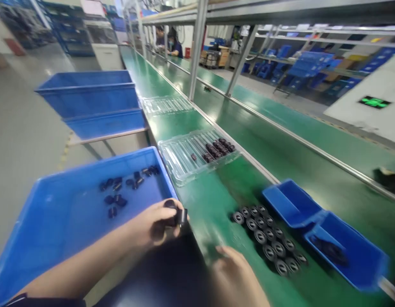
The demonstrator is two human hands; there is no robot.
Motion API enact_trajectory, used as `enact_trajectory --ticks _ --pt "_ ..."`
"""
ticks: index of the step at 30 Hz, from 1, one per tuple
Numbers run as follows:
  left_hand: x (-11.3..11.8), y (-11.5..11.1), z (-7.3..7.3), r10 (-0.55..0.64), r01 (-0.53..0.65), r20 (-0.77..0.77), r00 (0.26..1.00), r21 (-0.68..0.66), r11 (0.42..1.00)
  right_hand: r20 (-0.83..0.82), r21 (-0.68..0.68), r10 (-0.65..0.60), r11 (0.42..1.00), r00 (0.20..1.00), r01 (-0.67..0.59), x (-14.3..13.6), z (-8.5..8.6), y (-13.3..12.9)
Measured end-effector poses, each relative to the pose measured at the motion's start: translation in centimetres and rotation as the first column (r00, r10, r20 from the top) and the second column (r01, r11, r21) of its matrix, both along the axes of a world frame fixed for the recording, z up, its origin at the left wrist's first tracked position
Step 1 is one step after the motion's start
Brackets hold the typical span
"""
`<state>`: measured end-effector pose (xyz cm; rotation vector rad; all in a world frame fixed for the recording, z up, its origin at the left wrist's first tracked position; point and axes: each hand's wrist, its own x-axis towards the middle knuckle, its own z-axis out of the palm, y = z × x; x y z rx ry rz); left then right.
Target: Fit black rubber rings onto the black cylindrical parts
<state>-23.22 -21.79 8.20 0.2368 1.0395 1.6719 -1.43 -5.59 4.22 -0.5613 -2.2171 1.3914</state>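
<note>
Black cylindrical piece (183, 216), held in the left hand (152, 219), projects beyond the curled fingers on the side toward the worktop (210, 200); we see the fingers closed around it beside the near corner of the large blue crate (72, 204). Its surface is dark and smooth, with a pale gleam along the exposed end; whether the grip encloses one piece or several we cannot tell. We find the right hand (234, 275) near the worktop's edge, blurred, so that we cannot tell whether its fingers are spread or pressed together. We count about sixteen dark round parts (269, 233) standing in rows on the worktop, each with a pale ring on top, and beside them two small blue bins (353, 251), one containing dark items. Farther along, we count two clear trays (181, 155), the nearer bearing clustered dark parts (218, 149). About a dozen small black pieces (117, 198) lie scattered within the crate; overlap and blur prevent our exact count.
</note>
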Motion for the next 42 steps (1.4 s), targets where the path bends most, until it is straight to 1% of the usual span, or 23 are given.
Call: enact_trajectory --ticks 2,4,6,9,11,13,14,15,16,18,20,23,29,34,36,38,39,40,41,42 --pt "3.3 2.2 -0.2 -0.152 0.151 -0.009 0.988 -0.026 0.988 0.030 -0.027 0.021 0.999 0.999 -0.021 -0.3 0.7 -0.9" --pt "6.0 4.0 -0.8 -0.255 0.254 -0.022 0.967 -0.052 0.966 0.053 -0.022 -0.017 1.000 0.998 0.018 -0.2 1.3 -1.2" --pt "8.0 5.5 -1.5 -0.309 0.308 -0.004 0.951 -0.066 0.949 0.092 -0.026 -0.041 0.999 0.995 0.043 0.2 1.5 -1.2" --pt "9.4 7.4 -2.3 -0.347 0.358 0.111 0.931 -0.104 0.928 0.113 -0.070 -0.115 0.990 0.987 0.123 1.5 0.8 -0.8" --pt "9.6 8.4 -2.5 -0.306 0.331 0.185 0.934 -0.121 0.936 0.091 -0.111 -0.189 0.974 0.978 0.198 2.3 -0.1 -0.4" --pt "9.5 9.0 -2.6 -0.232 0.264 0.207 0.950 -0.139 0.954 0.071 -0.120 -0.252 0.958 0.965 0.259 2.9 -0.7 0.4" --pt "9.3 9.2 -2.6 -0.208 0.241 0.204 0.957 -0.154 0.958 0.068 -0.085 -0.272 0.957 0.960 0.277 3.0 -0.8 0.9" --pt "9.1 9.2 -2.7 -0.198 0.231 0.193 0.961 -0.169 0.958 0.075 -0.016 -0.280 0.959 0.957 0.282 3.1 -0.8 1.5" --pt "8.9 9.2 -2.8 -0.197 0.230 0.183 0.963 -0.180 0.956 0.093 0.077 -0.279 0.959 0.956 0.272 3.0 -0.6 2.1" --pt "8.5 9.0 -2.9 -0.203 0.238 0.186 0.961 -0.190 0.953 0.157 0.272 -0.249 0.941 0.956 0.200 2.7 0.0 3.4" --pt "8.1 8.8 -3.1 -0.199 0.243 0.229 0.953 -0.184 0.952 0.225 0.390 -0.201 0.915 0.953 0.101 2.1 0.5 4.4" --pt "7.8 8.6 -3.3 -0.190 0.248 0.307 0.933 -0.162 0.955 0.246 0.457 -0.150 0.889 0.958 0.022 1.0 0.9 5.5" --pt "7.4 8.5 -3.1 -0.216 0.294 0.381 0.899 -0.159 0.942 0.248 0.529 -0.160 0.849 0.955 0.005 -0.9 0.5 6.7" --pt "7.2 8.5 -3.5 -0.245 0.328 0.367 0.898 -0.183 0.927 0.234 0.524 -0.187 0.851 0.954 0.038 -1.1 0.1 6.8" --pt "7.2 8.6 -3.5 -0.262 0.339 0.339 0.903 -0.190 0.921 0.181 0.509 -0.210 0.856 0.961 0.091 -0.6 0.2 6.4" --pt "7.2 8.8 -3.2 -0.290 0.358 0.307 0.906 -0.192 0.914 0.124 0.443 -0.231 0.883 0.965 0.155 0.1 0.8 5.8" --pt "7.3 9.0 -3.0 -0.313 0.376 0.293 0.903 -0.190 0.907 0.116 0.380 -0.216 0.911 0.970 0.157 0.5 1.1 5.4" --pt "7.4 9.1 -2.9 -0.339 0.398 0.283 0.897 -0.186 0.898 0.125 0.303 -0.170 0.945 0.977 0.126 0.8 1.5 5.1" --pt "7.6 9.3 -2.8 -0.362 0.418 0.277 0.890 -0.183 0.890 0.147 0.225 -0.097 0.972 0.984 0.062 1.1 2.0 4.8" --pt "7.8 9.4 -2.8 -0.382 0.438 0.275 0.882 -0.184 0.880 0.166 0.163 -0.011 0.986 0.986 -0.016 1.2 2.3 4.5"
